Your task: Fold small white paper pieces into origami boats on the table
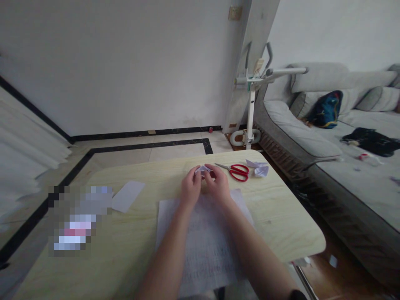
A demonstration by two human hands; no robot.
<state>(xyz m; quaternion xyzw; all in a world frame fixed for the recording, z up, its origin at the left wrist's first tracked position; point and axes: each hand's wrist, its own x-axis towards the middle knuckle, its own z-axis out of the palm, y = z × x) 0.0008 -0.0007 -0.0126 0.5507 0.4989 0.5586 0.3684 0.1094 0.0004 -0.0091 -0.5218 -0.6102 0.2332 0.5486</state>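
Observation:
Near the far edge of the table, my left hand (191, 184) and my right hand (218, 182) are close together, both closed on one small piece of folded white paper (203, 168). Thumbs and fingers pinch it from either side, and they hide much of its shape. Under my forearms lies a large printed sheet (208, 241), flat on the wood. Just right of my right hand are scissors (236, 170) with red handles, their blades pointing left. Beyond them rests a crumpled, folded scrap of white paper (259, 168).
The pale wooden table (281, 221) has rounded corners. On its left lies a white paper piece (128, 196) beside a pixelated patch. A grey sofa (359, 183) with a dark blue bag (328, 109) stands at right, near a white exercise stand (251, 108).

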